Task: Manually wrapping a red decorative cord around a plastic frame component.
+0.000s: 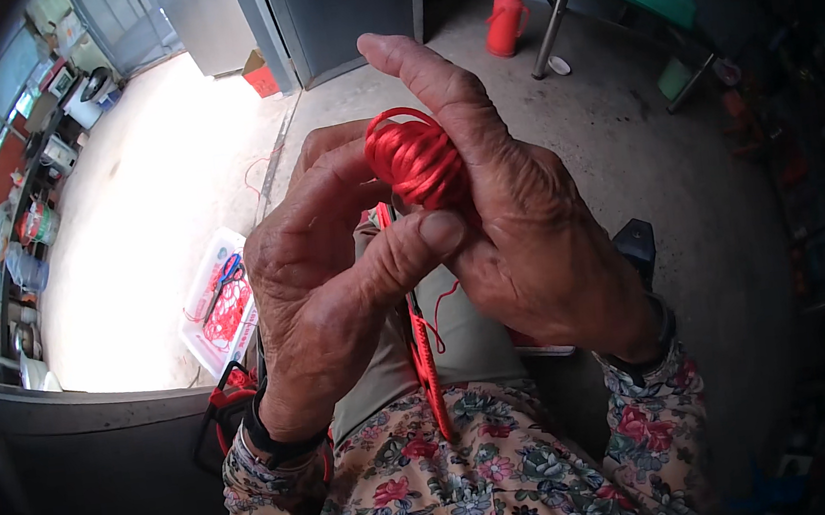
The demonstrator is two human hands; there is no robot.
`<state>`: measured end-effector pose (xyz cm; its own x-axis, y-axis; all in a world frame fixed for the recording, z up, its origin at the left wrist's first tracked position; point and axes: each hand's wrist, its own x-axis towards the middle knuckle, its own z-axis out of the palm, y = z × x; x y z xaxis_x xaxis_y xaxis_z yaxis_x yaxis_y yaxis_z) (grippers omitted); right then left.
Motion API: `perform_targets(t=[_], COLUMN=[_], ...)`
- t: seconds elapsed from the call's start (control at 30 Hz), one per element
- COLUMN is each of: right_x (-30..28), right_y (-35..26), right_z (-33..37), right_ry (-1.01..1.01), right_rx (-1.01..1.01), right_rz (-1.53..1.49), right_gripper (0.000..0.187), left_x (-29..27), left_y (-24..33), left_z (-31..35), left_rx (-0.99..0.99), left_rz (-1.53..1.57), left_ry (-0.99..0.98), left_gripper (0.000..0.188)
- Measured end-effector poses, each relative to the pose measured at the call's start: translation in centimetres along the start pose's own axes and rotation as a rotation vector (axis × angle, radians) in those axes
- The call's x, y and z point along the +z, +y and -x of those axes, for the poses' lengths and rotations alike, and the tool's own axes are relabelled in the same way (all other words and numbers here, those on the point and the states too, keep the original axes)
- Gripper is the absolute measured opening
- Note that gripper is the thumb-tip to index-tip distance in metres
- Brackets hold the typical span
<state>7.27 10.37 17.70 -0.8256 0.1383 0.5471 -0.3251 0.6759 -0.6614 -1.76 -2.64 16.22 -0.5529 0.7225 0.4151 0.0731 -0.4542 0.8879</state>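
A rounded bundle of shiny red cord (pixel 418 161) is held up between my hands, with one loose loop at its top. My left hand (pixel 322 257) is closed on the bundle, its thumb pressed against the lower side and its fingers curled behind. My right hand (pixel 541 234) bears against the bundle's right side. One of its digits stretches upward past the cord, while the others are mostly hidden behind the hands. Beneath, a red braided cord (pixel 426 367) hangs down over my lap, and a thin red strand (pixel 437 330) loops beside it.
To the left, a white tray (pixel 203 345) holds red cord pieces and blue-handled scissors (pixel 230 269). A red thermos flask (pixel 506 23) stands on the floor near a table leg (pixel 552 27). Kitchen goods line a low shelf (pixel 7 275) at far left.
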Motion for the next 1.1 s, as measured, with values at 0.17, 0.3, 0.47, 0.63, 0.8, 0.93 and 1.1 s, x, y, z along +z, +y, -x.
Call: perform_targets(t=[0.17, 0.3, 0.47, 0.63, 0.8, 0.93, 1.1], right_x=[1.5, 2.4, 0.5, -0.9, -0.3, -1.9, -1.2], right_y=[0.7, 3.4, 2.4, 2.5, 3.4, 2.8, 0.7], right_z=[1.0, 2.7, 4.5, 5.6, 5.0, 4.0, 2.6], right_ry=[0.045, 0.018, -0.169, -0.164, -0.180, 0.054, 0.005], right_rx=[0.018, -0.067, 0.501, 0.595, 0.329, 0.123, 0.002], right_rz=[-0.385, -0.186, -0.836, -0.991, -0.168, -0.313, -0.350], right_gripper=[0.076, 0.076, 0.041, 0.023, 0.065, 0.067, 0.053], left_x=[-0.2, -0.9, -2.8, -4.7, -2.5, -2.6, -0.9], left_y=[0.7, 0.7, 0.8, 0.6, 1.3, 0.9, -0.8], left_z=[-0.2, -0.8, -1.5, -1.2, -0.7, -2.0, -2.4], left_rx=[0.061, 0.222, 0.262, 0.220, 0.081, 0.376, 0.416], left_rz=[0.034, 0.021, 0.048, 0.259, -0.051, -0.424, -0.397], left_ry=[0.059, -0.004, -0.035, -0.081, 0.005, -0.146, -0.275], left_gripper=[0.048, 0.047, 0.057, 0.056, 0.044, 0.047, 0.058])
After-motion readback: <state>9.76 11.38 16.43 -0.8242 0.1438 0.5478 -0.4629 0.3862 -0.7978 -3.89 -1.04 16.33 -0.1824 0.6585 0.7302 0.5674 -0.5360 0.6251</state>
